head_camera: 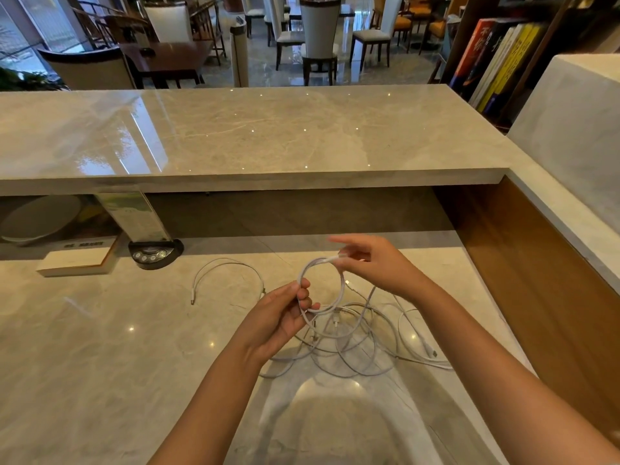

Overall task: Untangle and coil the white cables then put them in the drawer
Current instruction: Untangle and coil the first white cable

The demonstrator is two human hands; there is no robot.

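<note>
The loop of white cable (322, 285) hung in the air between both hands, just above the tangle of white cables (352, 344) that lay on the counter (100, 347). The left hand (280, 317) pinched the loop at its near side with curled fingers, and the right hand (372, 263) pinched the far side by the plug end, its other fingers spread. The cable looked thin, light and limp, likely to spring out of its coil unless held where the turns cross. A separate short cable (228, 273) lay curved on the counter, well apart to the left. No drawer showed in view, so what it held could not be told.
</note>
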